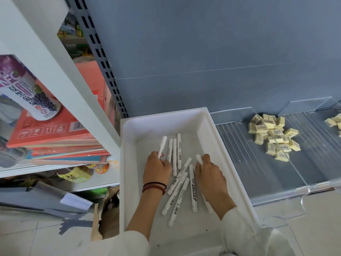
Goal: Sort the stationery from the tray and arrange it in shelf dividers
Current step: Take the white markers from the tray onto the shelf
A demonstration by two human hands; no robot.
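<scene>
The tray [166,119] is matt white plastic, the shelf dividers [273,137] clear glossy plastic, the markers [179,150] smooth white plastic

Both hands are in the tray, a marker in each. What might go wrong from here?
The left-hand grip pinches its marker by one end only, so it may slip. The erasers sit against a clear divider wall, so markers set nearby may mix in.

**Grey-blue shelf, low bay**

Grey-blue shelf [310,163], flat deck, matching back panel. The white tray [127,172] sits at the left end, its near end reaching out past the front lip. To its right is a clear ribbed divider set [232,145] with upright clear walls. A loose heap of yellow erasers [273,135] straddles one wall. A few more erasers [334,121] lie at the far right edge.
</scene>
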